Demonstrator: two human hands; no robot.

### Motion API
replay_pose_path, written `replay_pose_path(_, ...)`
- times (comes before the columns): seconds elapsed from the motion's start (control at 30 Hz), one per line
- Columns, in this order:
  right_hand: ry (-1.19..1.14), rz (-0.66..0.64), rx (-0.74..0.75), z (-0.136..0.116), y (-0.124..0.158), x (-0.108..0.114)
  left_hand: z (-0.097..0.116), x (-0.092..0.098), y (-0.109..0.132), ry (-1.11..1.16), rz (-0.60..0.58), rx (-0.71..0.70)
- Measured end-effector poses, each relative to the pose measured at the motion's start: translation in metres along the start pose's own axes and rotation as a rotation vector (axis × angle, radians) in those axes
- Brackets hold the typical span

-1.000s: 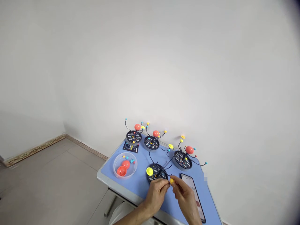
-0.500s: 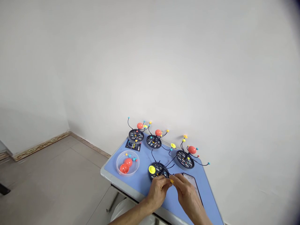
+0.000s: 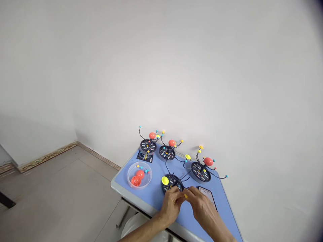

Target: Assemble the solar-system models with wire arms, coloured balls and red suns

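A round black base (image 3: 172,182) with curved black arms stands near the table's front, a yellow dish-shaped piece (image 3: 165,180) on its left side. My left hand (image 3: 172,204) is closed in a pinch at the base's front edge; what lies between its fingertips is hidden. Touching it on the right, my right hand (image 3: 199,203) pinches a small orange-yellow piece (image 3: 186,196). Three similar models with red balls stand behind: one at the back left (image 3: 148,146), one in the middle (image 3: 167,153) and one at the right (image 3: 200,171).
A clear round tray (image 3: 129,180) at the left holds a red ball, a red half shell and several small beads. Beside my right hand lies a phone (image 3: 207,195). A printed card (image 3: 144,157) is under the back left model. The wall borders the blue table (image 3: 157,198).
The view has shifted slightly, so the table and models appear a little farther right. Both hands keep nearly the same pose at the front base, and the orange-yellow piece remains in my right hand.
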State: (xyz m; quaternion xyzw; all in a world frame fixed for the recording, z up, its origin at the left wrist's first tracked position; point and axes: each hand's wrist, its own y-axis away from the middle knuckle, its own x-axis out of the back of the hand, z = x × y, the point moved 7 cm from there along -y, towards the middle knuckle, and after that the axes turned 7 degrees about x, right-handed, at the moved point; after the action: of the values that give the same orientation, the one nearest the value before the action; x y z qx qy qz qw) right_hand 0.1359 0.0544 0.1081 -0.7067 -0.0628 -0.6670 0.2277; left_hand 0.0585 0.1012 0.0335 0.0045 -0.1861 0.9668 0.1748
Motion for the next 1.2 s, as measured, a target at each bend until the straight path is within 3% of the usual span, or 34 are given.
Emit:
replay_pose_path(0.4, 0.065, -0.055, -0.026, 0.001, -0.003, -0.007, -0.012, -0.004, -0.001, 0.228, -0.022, -0.018)
replay_pose_path(0.67, 0.189, 0.01, 0.036, 0.007, -0.003, -0.016, -0.006, -0.001, -0.001, 0.231, 0.0, -0.021)
replay_pose_path(1.07, 0.274, 0.002, 0.044, -0.002, -0.009, -0.012, -0.008, 0.0, 0.0, 0.227, 0.033, -0.007)
replay_pose_path(1.2, 0.243, -0.059, -0.007, 0.005, -0.007, -0.018, -0.011, 0.0, -0.001, 0.244, 0.035, 0.004)
